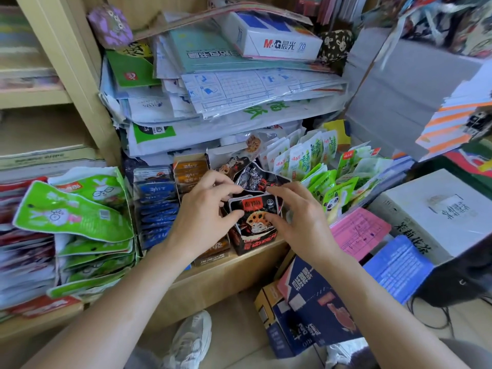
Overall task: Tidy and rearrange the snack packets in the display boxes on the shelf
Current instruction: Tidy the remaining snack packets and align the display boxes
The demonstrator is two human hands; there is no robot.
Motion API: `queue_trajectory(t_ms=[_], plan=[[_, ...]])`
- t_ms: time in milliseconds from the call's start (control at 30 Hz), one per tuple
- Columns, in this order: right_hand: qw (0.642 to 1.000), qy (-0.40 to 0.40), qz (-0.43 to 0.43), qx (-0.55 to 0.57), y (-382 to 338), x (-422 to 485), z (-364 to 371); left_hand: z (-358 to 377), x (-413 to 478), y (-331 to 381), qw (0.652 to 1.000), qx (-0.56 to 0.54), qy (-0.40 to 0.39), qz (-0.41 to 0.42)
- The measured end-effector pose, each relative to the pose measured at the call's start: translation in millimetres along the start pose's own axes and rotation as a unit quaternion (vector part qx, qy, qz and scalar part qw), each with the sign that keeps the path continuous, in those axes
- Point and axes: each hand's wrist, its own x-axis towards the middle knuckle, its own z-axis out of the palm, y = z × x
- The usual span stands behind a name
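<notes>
Black snack packets (254, 209) — pinched between left hand (205, 211) and right hand (300, 219), fingers curled. Risk: crammed display box (255, 242) beneath them — packets may buckle or spill.

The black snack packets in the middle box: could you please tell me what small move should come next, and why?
Probably press the black packets down and square into the black display box. The left hand and right hand pinch them at both sides, and the rear one stands higher and tilted behind the front one.
</notes>
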Motion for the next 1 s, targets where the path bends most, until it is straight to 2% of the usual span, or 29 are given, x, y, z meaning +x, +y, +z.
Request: queue_trajectory(t_ms=[200, 333, 433, 500, 667, 700, 833, 900, 1000], plan=[[0.997, 0.021, -0.057, 0.049, 9, -16, -8, -8, 2, -6, 0.998, -0.057, -0.035, -0.006], [0.994, 0.044, -0.103, 0.000, 12, -19, -8, -14, 16, -17, 0.997, 0.004, -0.072, 0.003], [0.994, 0.033, -0.106, 0.016, 13, -24, -4, -15, 29, -22, 0.996, 0.020, -0.084, -0.008], [0.994, 0.025, -0.097, 0.033, 14, -27, -3, -14, 36, -23, 0.997, 0.016, -0.073, -0.020], [0.995, 0.016, -0.078, 0.064, 15, -30, -2, -6, 44, -18, 0.999, 0.004, 0.014, -0.029], [0.995, 0.019, -0.074, 0.067, 14, -30, -3, -9, 44, -18, 1.000, 0.003, -0.006, -0.018], [0.994, 0.025, -0.073, 0.081, 14, -30, -2, -27, 39, -26, 0.982, 0.030, -0.183, 0.020], [0.993, 0.030, -0.063, 0.098, 15, -30, -1, -26, 38, -29, 0.979, 0.060, -0.190, 0.032], [0.991, 0.032, -0.044, 0.122, 15, -34, -1, -18, 41, -26, 0.984, 0.082, -0.154, 0.019]])
